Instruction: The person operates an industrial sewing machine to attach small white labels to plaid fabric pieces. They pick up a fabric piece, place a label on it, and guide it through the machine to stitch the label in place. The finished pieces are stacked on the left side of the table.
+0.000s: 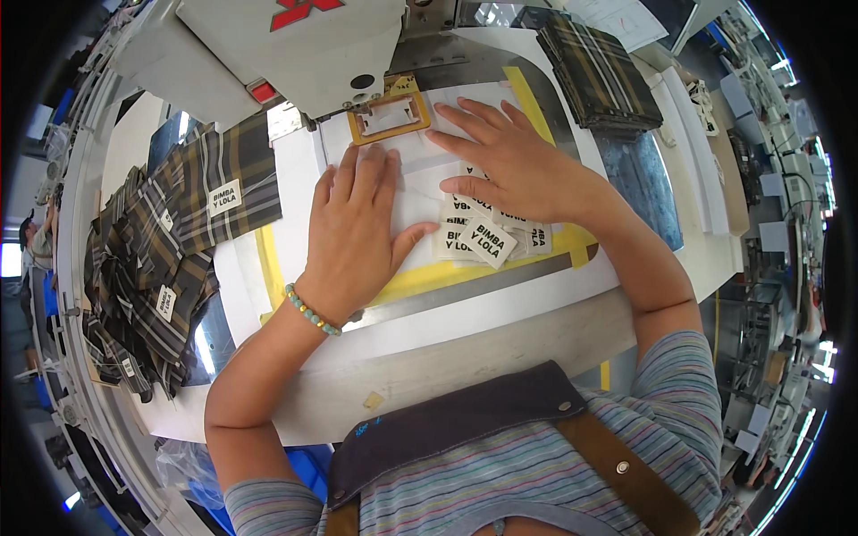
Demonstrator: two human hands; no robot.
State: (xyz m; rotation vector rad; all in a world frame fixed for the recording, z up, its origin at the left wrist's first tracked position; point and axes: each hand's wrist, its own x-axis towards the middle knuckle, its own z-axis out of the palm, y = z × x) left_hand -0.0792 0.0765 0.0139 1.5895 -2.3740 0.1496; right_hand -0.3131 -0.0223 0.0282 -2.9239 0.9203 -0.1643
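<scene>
Left hand [357, 210]: open, palm down, gripping nothing that I can see; fingertips just beside the amber frame [361, 131], thumb tip at the label pile. Contact there: I can't tell.
Right hand [514, 165]: open, fingers spread, thumb over the label pile; no grip visible.
Label pile [490, 243]: cream squares, black lettering, overlapping loosely; right of the counter's centre, toward its near edge.
Amber frame: under the machine head [295, 54], toward the counter's far edge.
Counter [483, 353]: pale, near edge runs in front of the person's body.
Work area: white sheet [416, 183] bordered by yellow tape [433, 277], dark metal [487, 290] showing along the near side.
Left edge: plaid cloth [246, 170] in a rumpled heap, several pieces carrying cream labels.
Far right corner: folded plaid stack [599, 76], paper [626, 20] beyond it.
Below, near left: clear plastic [188, 473] beside something blue [308, 469].
Room: equipment rows [782, 170] bend along both sides, bright strip lights [809, 438] at right, another person [37, 237] far left; I get little fine detail there.
</scene>
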